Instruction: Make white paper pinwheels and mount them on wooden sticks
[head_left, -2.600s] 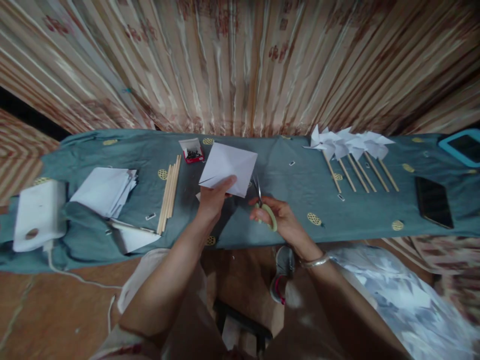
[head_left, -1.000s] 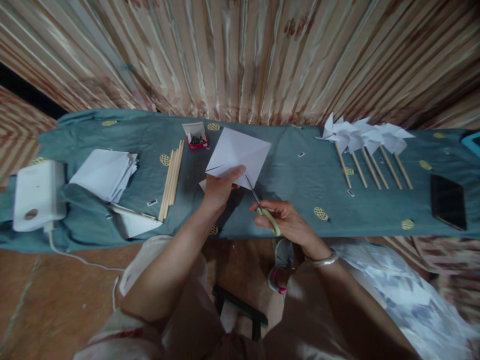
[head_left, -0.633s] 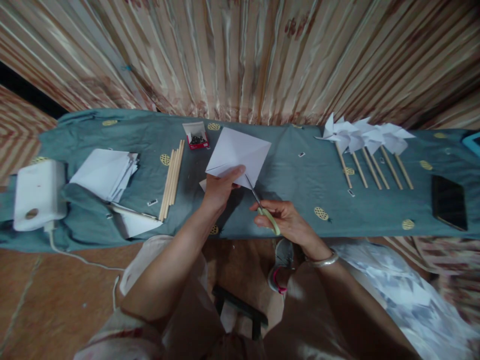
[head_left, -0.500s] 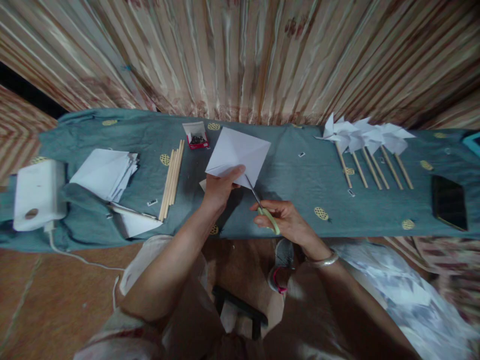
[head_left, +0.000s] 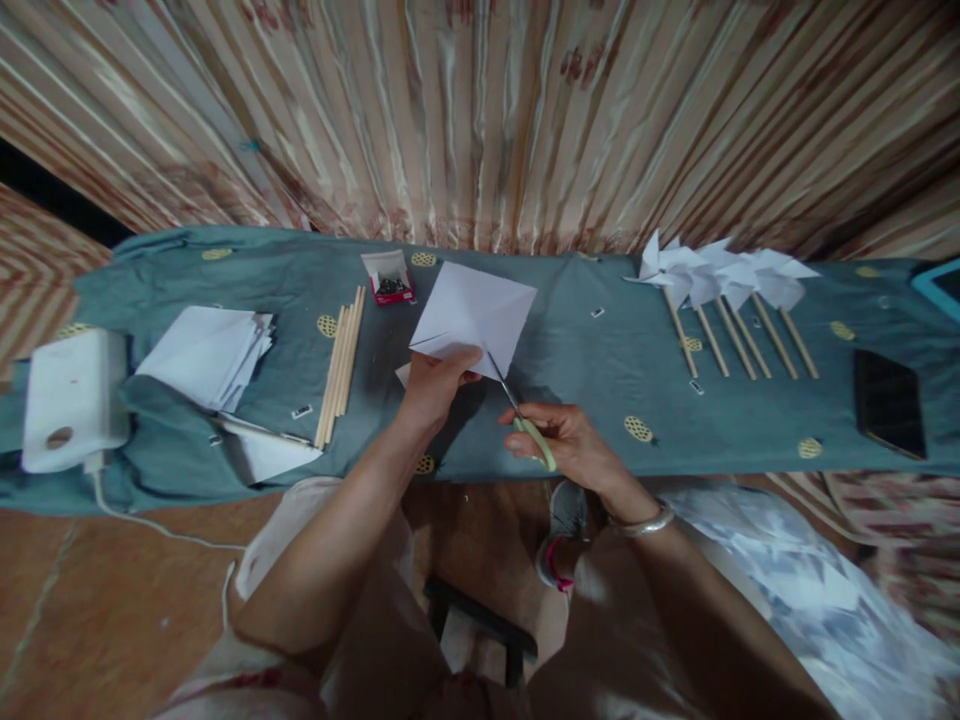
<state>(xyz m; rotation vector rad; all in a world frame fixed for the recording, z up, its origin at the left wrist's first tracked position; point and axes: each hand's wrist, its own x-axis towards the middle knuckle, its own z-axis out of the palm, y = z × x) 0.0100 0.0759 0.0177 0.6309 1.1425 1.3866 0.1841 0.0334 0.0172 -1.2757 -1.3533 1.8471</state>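
Note:
A square sheet of white paper (head_left: 484, 305) with crease lines is pinched in my left hand (head_left: 435, 385), thumb on top near its lower edge. One slit shows at the sheet's left corner. My right hand (head_left: 566, 440) is closed round the green handles of a pair of scissors (head_left: 531, 432). Their blades reach into the paper's lower corner, just right of my left thumb, and look nearly closed. Beyond the paper's upper left stands a small open red box (head_left: 391, 288) of dark little metal pieces. Several wooden sticks (head_left: 341, 370) lie left of my left hand.
Several paper pinwheels (head_left: 720, 270) on sticks lie at the right, beside a black phone (head_left: 890, 402). At the left are a paper stack (head_left: 206, 350), a folded sheet (head_left: 266, 450) and a white corded device (head_left: 75, 400). A green cloth (head_left: 585, 360) covers the table before a curtain.
The view has shifted slightly. Both hands, the paper and the scissors hold almost the same positions, with the blades still at the lower corner.

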